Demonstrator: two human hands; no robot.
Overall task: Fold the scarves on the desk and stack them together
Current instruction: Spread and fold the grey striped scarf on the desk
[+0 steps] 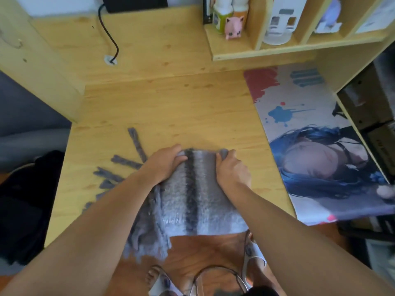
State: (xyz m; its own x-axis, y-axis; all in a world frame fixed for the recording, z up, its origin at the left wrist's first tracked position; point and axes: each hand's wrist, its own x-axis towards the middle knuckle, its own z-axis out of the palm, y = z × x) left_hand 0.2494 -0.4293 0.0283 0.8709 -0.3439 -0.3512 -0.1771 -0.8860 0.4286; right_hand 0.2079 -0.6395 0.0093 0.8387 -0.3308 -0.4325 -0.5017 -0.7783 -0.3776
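Observation:
A fuzzy grey scarf [192, 201] with one dark stripe lies at the front edge of the wooden desk [171, 107] and hangs over it toward me. My left hand [164, 165] grips the scarf's far left corner. Its far right corner is gripped by my right hand [232, 169]. Grey tassels [119, 167] fan out on the desk to the left of my left wrist. More fringe hangs below the desk edge at the lower left of the scarf.
A printed desk mat [310, 133] covers the desk's right side. A shelf unit [267, 48] with bottles and a pink figurine [233, 26] stands at the back right. A black cable [109, 35] enters a hole at the back left. A dark chair [23, 206] stands on the left.

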